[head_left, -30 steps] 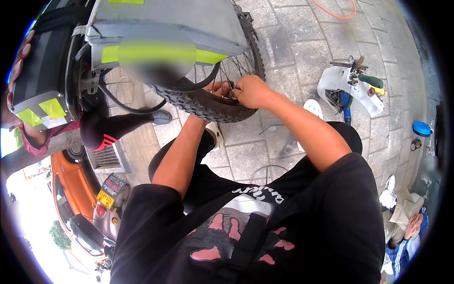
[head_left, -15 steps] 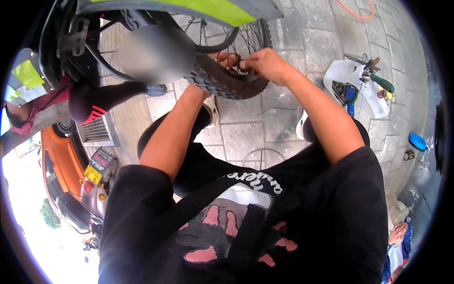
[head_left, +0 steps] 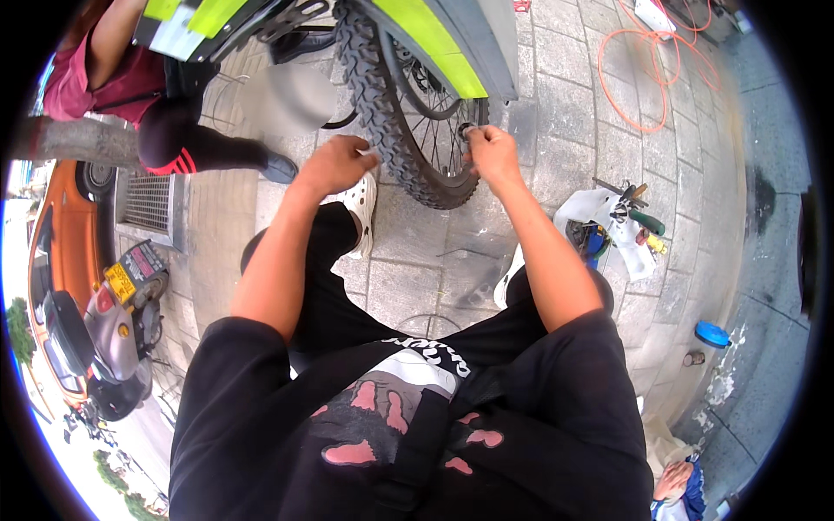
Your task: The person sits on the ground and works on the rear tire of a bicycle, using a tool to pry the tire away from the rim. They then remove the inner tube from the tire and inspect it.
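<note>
A knobby black bicycle tire (head_left: 369,104) stands upright in front of me, its spoked wheel partly covered by a grey and lime-green panel (head_left: 434,43). On the wheel's right side, my right hand (head_left: 493,158) is pinched at a small dark round piece (head_left: 466,130) by the spokes and rim. What that piece is, I cannot make out. My left hand (head_left: 340,165) hangs in the air just left of the tire, not touching it, thumb and fingers slightly bent and apart.
Tools lie on a white sheet (head_left: 586,208) at right, with a green-handled tool (head_left: 647,223) on it. Beyond is an orange hose (head_left: 665,82). A blue lid (head_left: 712,334) sits farther right. At left are another person's leg (head_left: 204,152), a scooter (head_left: 117,321) and an orange car (head_left: 65,230).
My left hand has come away from the tire and moved left. My right hand stays by the wheel's right side. The view has shifted, showing more of the hose and tire.
</note>
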The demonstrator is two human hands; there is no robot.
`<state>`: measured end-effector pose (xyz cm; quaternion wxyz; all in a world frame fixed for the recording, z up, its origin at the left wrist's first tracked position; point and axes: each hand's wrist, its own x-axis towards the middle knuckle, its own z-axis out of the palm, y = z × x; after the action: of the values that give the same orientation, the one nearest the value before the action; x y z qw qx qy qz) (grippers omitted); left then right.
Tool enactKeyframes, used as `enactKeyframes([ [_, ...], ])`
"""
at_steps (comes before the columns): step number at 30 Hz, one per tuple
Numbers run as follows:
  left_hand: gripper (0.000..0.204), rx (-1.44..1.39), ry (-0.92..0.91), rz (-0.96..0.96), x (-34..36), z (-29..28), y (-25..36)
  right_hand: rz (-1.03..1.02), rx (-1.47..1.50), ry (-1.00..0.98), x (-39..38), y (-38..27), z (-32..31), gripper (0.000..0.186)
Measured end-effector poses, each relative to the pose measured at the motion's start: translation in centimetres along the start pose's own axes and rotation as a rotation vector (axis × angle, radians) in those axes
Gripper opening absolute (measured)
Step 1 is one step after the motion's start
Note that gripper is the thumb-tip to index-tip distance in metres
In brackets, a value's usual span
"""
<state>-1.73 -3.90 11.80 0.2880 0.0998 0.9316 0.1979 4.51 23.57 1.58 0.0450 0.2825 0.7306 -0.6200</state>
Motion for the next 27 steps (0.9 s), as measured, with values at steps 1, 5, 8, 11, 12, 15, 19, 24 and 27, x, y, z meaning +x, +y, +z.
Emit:
enactKeyframes([
  [1, 0.053, -0.163, 0.213, 0.029, -1.1, -0.5, -2.0, -0.029, 0.091, -0.075, 0.4, -0.1, -0.4, 0.025],
  [5, 0.047, -0.917, 0.482, 0.282, -4.1, -2.9, -1.5, 0.075, 0.391, -0.237, -0.3, 1.3, -1.7, 0.029],
  [8, 0.042, -0.751, 0.613, 0.358, -4.1, -3.5, -0.5, 0.245, 0.679, -0.281, -2.9, 0.2, -1.5, 0.03],
  [11, 0.043, -0.804, 0.642, 0.338, -4.2, -4.5, 0.6, 0.35, 0.515, -0.24, -1.7, 2.6, -1.6, 0.024],
  [12, 0.047, -0.868, 0.619, 0.349, -3.6, -5.1, 0.4, 0.369, 0.414, -0.245, -0.8, 3.4, -1.4, 0.023],
  [15, 0.057, -0.949, 0.655, 0.356, -2.7, -5.6, -0.3, 0.351, -0.006, -0.101, 0.0, 4.5, 1.3, 0.029],
  [19, 0.056, -0.974, 0.614, 0.345, -2.9, -6.3, 0.1, 0.356, -0.222, -0.113, 2.1, 6.8, 1.6, 0.029],
  [24, 0.059, -0.842, 0.616, 0.327, -2.9, -7.1, -0.4, 0.334, -0.257, -0.269, 2.8, 6.8, 2.7, 0.011],
  [27, 0.058, -0.795, 0.67, 0.334, -2.3, -7.1, -0.9, 0.401, -0.1, -0.162, 2.4, 6.3, 3.4, 0.009],
])
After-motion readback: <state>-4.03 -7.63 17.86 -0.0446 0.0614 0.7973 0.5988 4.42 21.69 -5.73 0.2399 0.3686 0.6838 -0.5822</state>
